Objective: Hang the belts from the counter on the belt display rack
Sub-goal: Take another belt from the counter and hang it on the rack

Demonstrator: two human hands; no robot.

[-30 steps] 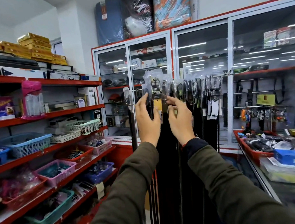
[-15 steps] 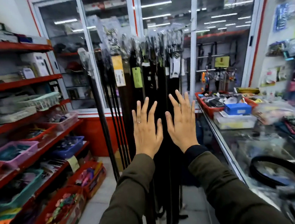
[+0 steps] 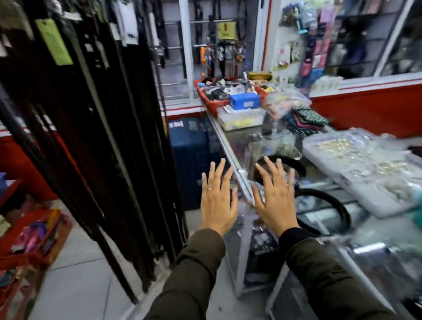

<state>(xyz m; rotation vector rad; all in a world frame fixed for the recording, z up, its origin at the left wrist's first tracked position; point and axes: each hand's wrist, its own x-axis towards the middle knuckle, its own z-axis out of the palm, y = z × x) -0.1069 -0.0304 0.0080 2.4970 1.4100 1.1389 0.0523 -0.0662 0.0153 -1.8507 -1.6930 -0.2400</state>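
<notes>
Both hands were raised, flat and empty, backs to the camera, every finger spread wide, so neither grip closed on anything. The left hand (image 3: 218,199), with a thin metal ring on one finger, hung in front of a dark blue hard-shell suitcase (image 3: 190,156) standing on the floor. The right hand (image 3: 276,197) was just beside it, over the near metal edge of the glass worktop (image 3: 239,180). Olive, matte fabric sleeves covered both forearms, and a black cuff showed at the right wrist.

On the glass lay two coiled belts, black and smooth, each curled in a loose ring: one belt (image 3: 298,165) partly hidden behind the right fingers, the other belt (image 3: 334,205) nearer the person, to the right of that wrist.

The hung belts (image 3: 96,123) filled the left of the view as long, narrow, dark straps falling close together almost to the pale tiled floor, with a green paper tag (image 3: 54,41) and white tags near their tops. Their rack's bar was out of frame.

Further back on the worktop stood a red plastic basket (image 3: 213,101) with a blue box (image 3: 244,100) beside it, and a clear lidded tray (image 3: 356,163) of small gold-coloured pieces. The right edge of the view was blurred.
</notes>
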